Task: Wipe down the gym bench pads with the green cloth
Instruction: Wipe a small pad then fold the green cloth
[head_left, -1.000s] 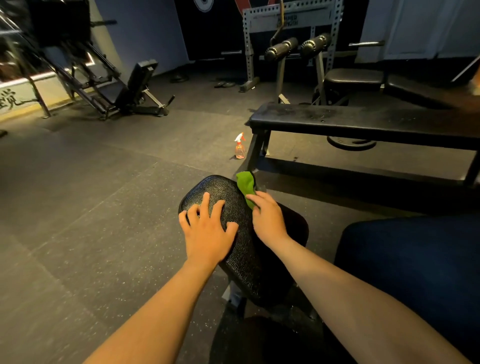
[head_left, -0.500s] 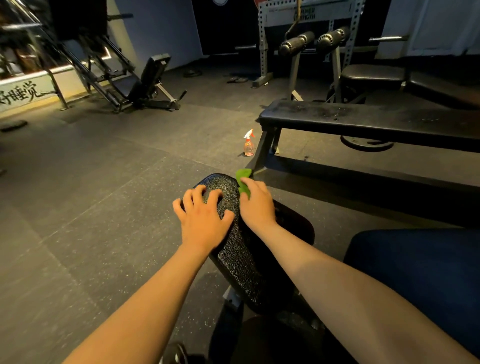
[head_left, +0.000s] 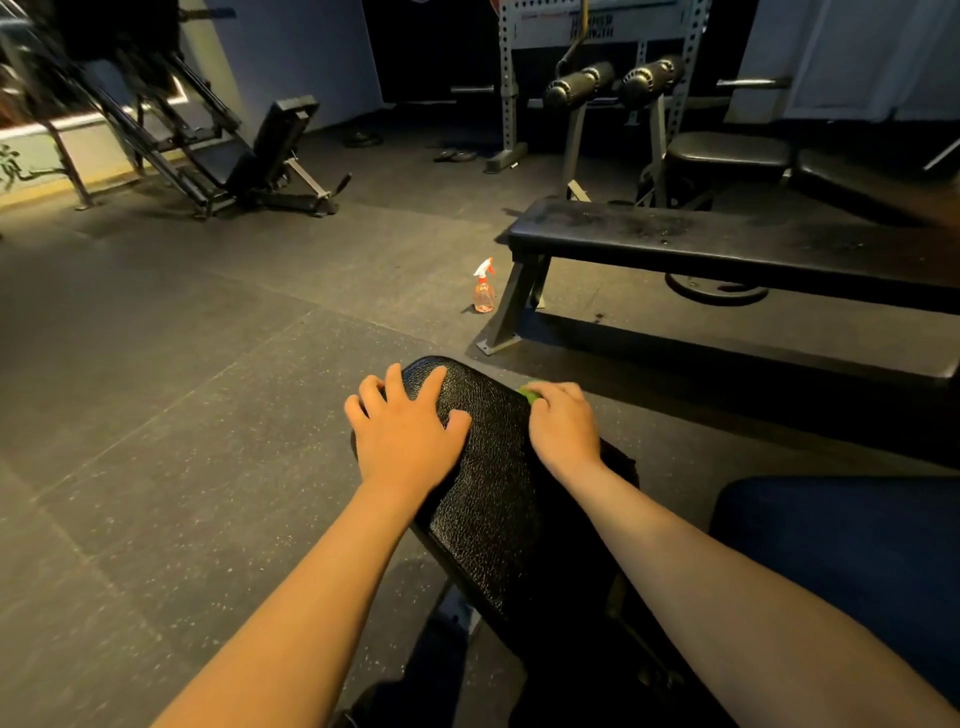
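The left hand (head_left: 408, 436) lay flat on the black textured bench pad (head_left: 493, 493), its fingers (head_left: 395, 384) spread. The right hand (head_left: 563, 431) sat at the pad's right edge, fingers curled over the green cloth (head_left: 531, 395), which was mostly hidden beneath them. A spray bottle (head_left: 483, 288) stood on the floor (head_left: 208, 415) just beside a flat bench (head_left: 727, 244).

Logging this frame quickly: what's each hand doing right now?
Left hand: open, fingers spread on the bench pad.
Right hand: holds the green cloth at the pad's edge.
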